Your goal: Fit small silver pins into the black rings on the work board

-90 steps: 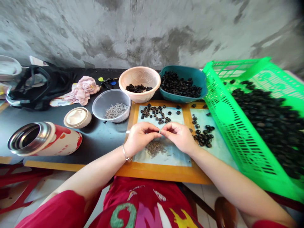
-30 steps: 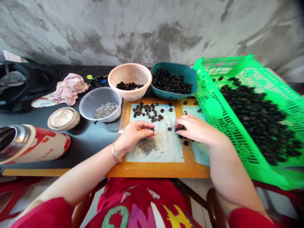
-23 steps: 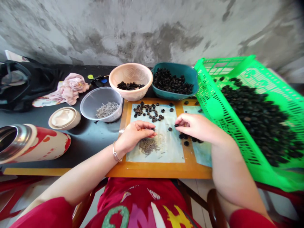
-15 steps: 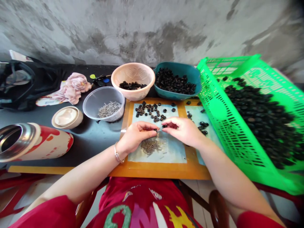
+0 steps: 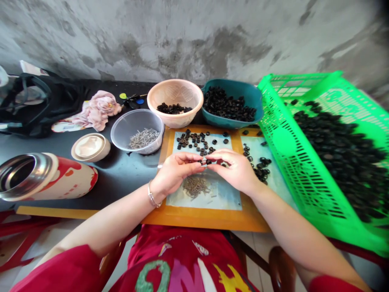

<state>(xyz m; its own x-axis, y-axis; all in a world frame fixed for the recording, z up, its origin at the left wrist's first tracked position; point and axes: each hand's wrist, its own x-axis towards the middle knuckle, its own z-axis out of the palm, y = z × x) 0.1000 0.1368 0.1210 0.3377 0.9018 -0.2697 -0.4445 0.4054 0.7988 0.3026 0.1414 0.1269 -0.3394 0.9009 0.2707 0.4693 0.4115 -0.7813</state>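
Observation:
Over the light sheet on the orange board, my left hand (image 5: 174,172) pinches a small black part at its fingertips. My right hand (image 5: 235,170) pinches another small black part (image 5: 208,162), and the fingertips of both hands nearly meet. How the two parts join is too small to tell. Below the fingers lies a pile of thin metal pins (image 5: 195,186). Behind the hands are scattered small black round pieces (image 5: 196,140). More black pieces (image 5: 261,168) lie to the right of my right hand.
At the back stand a clear bowl of pins (image 5: 138,132), a pink bowl (image 5: 175,101) and a teal basin (image 5: 232,101) of black pieces. A green crate (image 5: 298,178) fills the right. To the left are a flask (image 5: 67,176), a lid (image 5: 90,147) and a pink cloth (image 5: 100,109).
My hands have come closer together, and the black parts at their fingertips now nearly touch. The whole view has shifted slightly, with objects appearing a little further right.

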